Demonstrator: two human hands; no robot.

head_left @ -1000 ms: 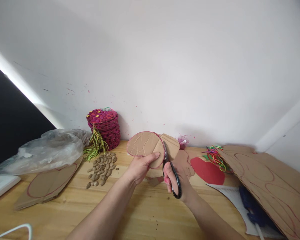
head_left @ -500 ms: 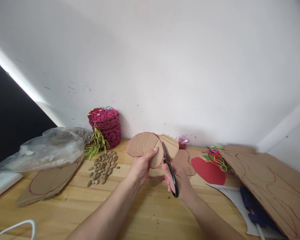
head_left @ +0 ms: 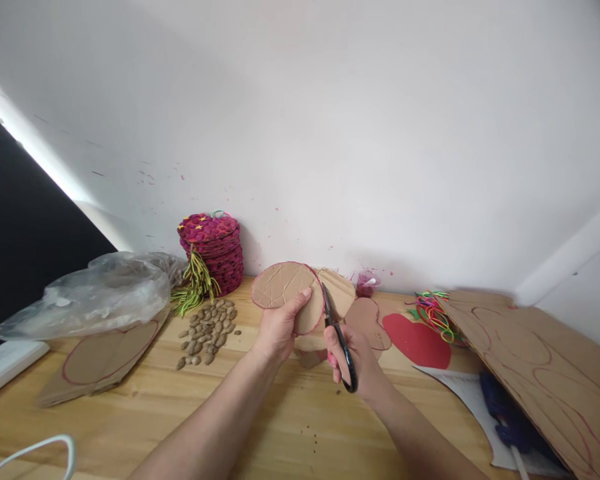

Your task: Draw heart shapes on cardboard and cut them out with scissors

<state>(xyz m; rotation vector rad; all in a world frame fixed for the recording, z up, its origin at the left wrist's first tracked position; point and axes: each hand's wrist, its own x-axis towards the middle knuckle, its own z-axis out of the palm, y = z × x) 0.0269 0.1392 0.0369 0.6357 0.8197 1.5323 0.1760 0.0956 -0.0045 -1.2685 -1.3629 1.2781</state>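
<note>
My left hand [head_left: 279, 327] pinches a rounded cardboard piece [head_left: 286, 288] outlined in red, holding it up above the wooden table [head_left: 260, 413]. My right hand [head_left: 353, 353] grips black-handled scissors [head_left: 339, 337], blades pointing up along the red line at the cardboard's right edge. An offcut flap of cardboard [head_left: 341, 288] hangs right of the blades.
Against the wall stands a stack of magenta discs [head_left: 213, 250] with green-yellow strings. Seeds [head_left: 205, 330] lie beside it. A plastic bag [head_left: 90, 293] and marked cardboard [head_left: 105, 353] sit left. A red shape [head_left: 417, 343], coloured bands [head_left: 430, 310] and a large cardboard sheet [head_left: 535, 360] sit right.
The scissors have closed and moved slightly up along the red outline. Both hands and the cardboard shifted a little left and up; the view tilted slightly.
</note>
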